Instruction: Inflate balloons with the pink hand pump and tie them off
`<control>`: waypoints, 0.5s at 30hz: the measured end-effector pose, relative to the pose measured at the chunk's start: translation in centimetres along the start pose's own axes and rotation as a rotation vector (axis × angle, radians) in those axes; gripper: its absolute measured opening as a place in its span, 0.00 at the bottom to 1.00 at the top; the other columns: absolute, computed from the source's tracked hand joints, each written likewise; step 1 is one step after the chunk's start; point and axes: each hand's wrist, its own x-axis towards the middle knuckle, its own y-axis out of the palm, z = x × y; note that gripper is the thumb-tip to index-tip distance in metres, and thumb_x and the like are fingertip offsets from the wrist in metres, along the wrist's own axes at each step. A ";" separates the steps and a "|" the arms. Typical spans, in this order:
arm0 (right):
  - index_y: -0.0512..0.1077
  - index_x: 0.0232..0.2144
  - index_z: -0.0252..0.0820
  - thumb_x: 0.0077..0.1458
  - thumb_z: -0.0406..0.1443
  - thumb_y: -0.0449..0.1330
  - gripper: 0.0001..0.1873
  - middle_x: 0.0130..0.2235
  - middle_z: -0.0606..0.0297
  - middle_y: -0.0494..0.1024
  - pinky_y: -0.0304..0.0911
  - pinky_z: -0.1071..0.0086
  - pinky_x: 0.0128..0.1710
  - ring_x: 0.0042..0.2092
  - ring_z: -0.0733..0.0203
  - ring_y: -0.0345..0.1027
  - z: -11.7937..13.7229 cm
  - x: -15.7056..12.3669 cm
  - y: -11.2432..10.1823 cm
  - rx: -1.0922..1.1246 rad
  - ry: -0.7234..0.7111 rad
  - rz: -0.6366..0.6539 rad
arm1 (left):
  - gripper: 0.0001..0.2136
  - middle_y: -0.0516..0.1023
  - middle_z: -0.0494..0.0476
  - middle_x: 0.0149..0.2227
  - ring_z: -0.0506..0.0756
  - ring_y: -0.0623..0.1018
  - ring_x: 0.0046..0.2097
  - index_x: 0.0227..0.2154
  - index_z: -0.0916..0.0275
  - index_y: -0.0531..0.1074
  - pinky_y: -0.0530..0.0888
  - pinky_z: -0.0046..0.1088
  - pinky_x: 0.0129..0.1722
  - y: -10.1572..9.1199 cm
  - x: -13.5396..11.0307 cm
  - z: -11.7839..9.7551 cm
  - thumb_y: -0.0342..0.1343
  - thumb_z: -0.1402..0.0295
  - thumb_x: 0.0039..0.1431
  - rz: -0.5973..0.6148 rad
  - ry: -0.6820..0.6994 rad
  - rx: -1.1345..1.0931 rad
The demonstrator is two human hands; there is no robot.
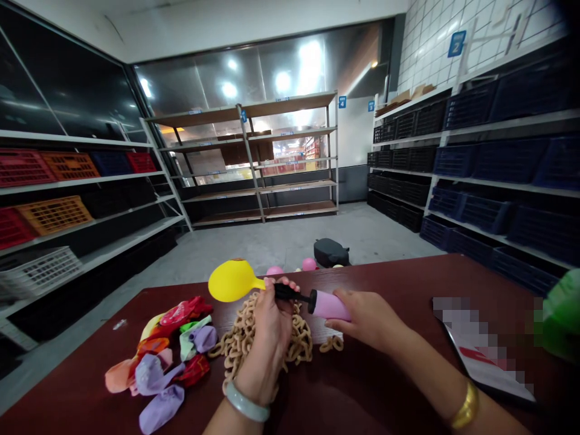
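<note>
A partly inflated yellow balloon [232, 280] points to the left, its neck drawn over the tip of a hand balloon pump. My left hand [276, 314] is closed around the pump's black nozzle end and the balloon's neck. My right hand [369, 317] grips the pink barrel of the balloon pump [328, 305]. Between the two hands a short black shaft shows. Below my left hand lies a heap of tan ring-shaped pieces [240, 338], partly hidden by my forearm. Left of the heap is a loose pile of flat, coloured balloons [154, 374].
The dark red table [385, 393] carries a blurred-out flat device [484, 350] and a green object [564, 314] at right. Beyond its far edge are pink balloons [309, 264] and a dark bag [331, 251]. Shelves with crates [484, 211] line the sides; a bare-looking rack [254, 163] stands behind.
</note>
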 end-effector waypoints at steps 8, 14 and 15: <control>0.67 0.41 0.45 0.55 0.57 0.53 0.25 0.37 0.60 0.79 0.55 0.66 0.31 0.39 0.48 0.74 2.1 0.1 0.3 0.055 0.010 0.003 | 0.08 0.67 0.51 0.26 0.51 0.70 0.27 0.28 0.62 0.63 0.69 0.28 0.28 0.8 -0.4 0.0 0.58 0.67 0.57 -0.018 0.031 -0.023; 0.69 0.41 0.47 0.52 0.59 0.54 0.26 0.37 0.60 0.80 0.55 0.66 0.32 0.39 0.48 0.74 0.7 0.3 0.1 0.063 0.010 0.064 | 0.08 0.65 0.49 0.23 0.50 0.68 0.25 0.28 0.60 0.61 0.66 0.26 0.24 -1.2 2.4 -5.0 0.57 0.68 0.57 -0.091 0.209 0.020; 0.69 0.41 0.47 0.52 0.59 0.54 0.27 0.37 0.60 0.80 0.55 0.66 0.32 0.39 0.48 0.74 0.4 0.3 0.2 0.061 0.008 0.071 | 0.08 0.65 0.49 0.23 0.50 0.67 0.24 0.28 0.60 0.61 0.65 0.25 0.23 -1.5 2.8 -5.8 0.57 0.67 0.57 -0.105 0.255 0.031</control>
